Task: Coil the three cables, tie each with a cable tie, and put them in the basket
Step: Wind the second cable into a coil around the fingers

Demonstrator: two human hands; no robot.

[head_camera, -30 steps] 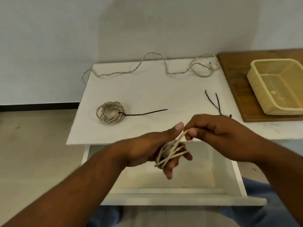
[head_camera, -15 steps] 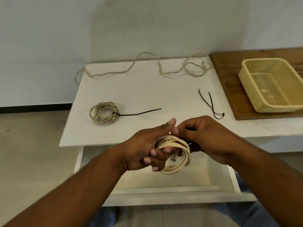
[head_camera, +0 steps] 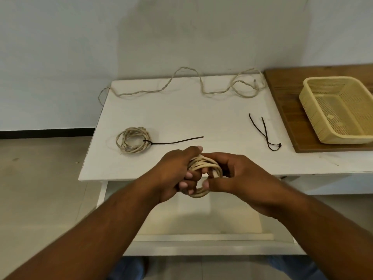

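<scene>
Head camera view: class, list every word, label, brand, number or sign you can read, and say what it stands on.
None readable: no text shows on the basket, the tied cable coil, the loose cable ties, the uncoiled cable, the white table, or the held cable coil in the left hand and right hand.

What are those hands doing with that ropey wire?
A person is tidying cables. The left hand and right hand both grip a beige coil just above the front edge of the white table. One tied coil lies on the table with a black cable tie round it. A loose cable lies along the back edge, two spare ties wait to the right, and the basket holds no cable yet.
</scene>
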